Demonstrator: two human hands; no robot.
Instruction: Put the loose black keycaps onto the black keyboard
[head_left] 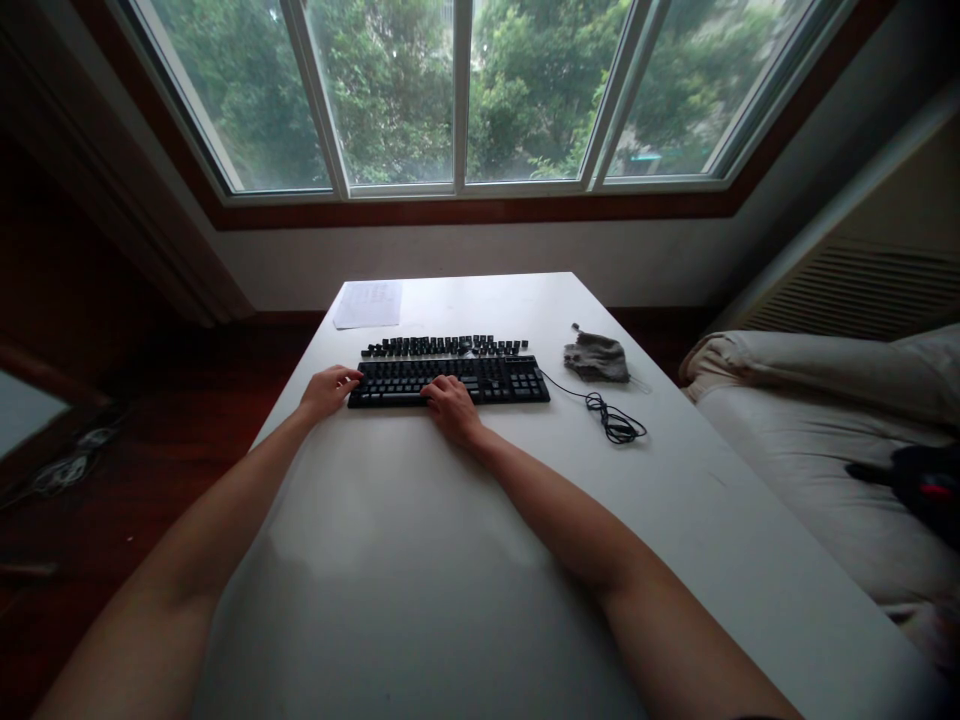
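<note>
A black keyboard [480, 380] lies across the far half of a white table [420, 560]. Behind it runs a row of loose black keycaps [444, 346]. My left hand [327, 390] rests at the keyboard's left end, fingers curled against its edge. My right hand [451, 405] sits on the front middle of the keyboard, fingers bent down onto the keys. Whether either hand grips anything small is hidden by the fingers. The keyboard's black cable [613, 420] trails off its right end and lies coiled on the table.
A grey cloth pouch [597, 358] lies right of the keyboard. A sheet of paper [368, 303] sits at the table's far left corner. A bed with pale bedding [817, 420] stands to the right, a window behind.
</note>
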